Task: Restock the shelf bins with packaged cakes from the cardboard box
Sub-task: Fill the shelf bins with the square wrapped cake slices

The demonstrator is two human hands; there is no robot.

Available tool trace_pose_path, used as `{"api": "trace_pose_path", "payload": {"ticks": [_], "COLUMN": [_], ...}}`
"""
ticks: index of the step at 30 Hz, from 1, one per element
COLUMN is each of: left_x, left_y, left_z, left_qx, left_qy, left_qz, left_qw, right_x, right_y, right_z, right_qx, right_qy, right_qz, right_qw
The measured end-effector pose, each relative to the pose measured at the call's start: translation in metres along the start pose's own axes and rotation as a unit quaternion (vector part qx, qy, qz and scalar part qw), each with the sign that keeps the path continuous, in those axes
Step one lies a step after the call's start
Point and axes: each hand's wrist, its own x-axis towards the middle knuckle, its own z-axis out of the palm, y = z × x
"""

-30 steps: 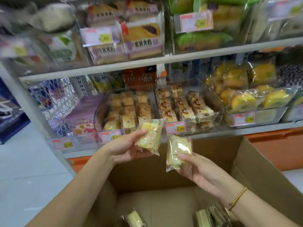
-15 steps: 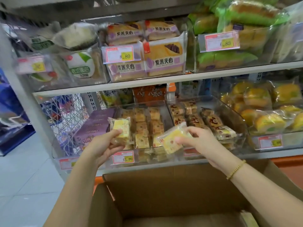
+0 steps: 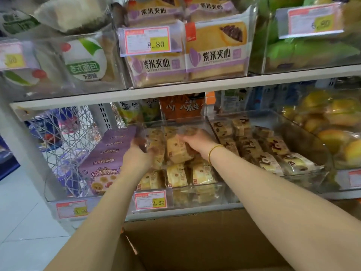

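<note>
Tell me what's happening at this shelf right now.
A person is restocking snack cakes. Both hands reach into the clear bin on the lower shelf, the one with the 13.90 price tag. The left hand grips a first packaged cake by the bin's left wall. The right hand grips a second packaged cake over the middle rows. Neither is let go yet. The open cardboard box sits just below the shelf.

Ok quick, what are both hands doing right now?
Left hand: in the clear bin, against a cake pack; grip cannot be told.
Right hand: holding a yellow packaged cake.
</note>
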Motion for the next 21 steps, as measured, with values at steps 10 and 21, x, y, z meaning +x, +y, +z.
{"api": "trace_pose_path", "payload": {"ticks": [10,21], "left_x": [-0.010,-0.004], "left_y": [-0.003,-0.019], "left_z": [-0.011,0.004], "left_qx": [0.346,0.307], "left_qy": [-0.054,0.064], "left_qz": [0.218,0.243], "left_qw": [0.911,0.918], "right_x": [-0.015,-0.003], "right_y": [0.008,0.017], "right_z": [0.014,0.036], "right_qx": [-0.245,-0.339], "right_qy": [-0.061,-0.001], "right_qz": [-0.078,-0.120], "right_qw": [0.964,0.933]}}
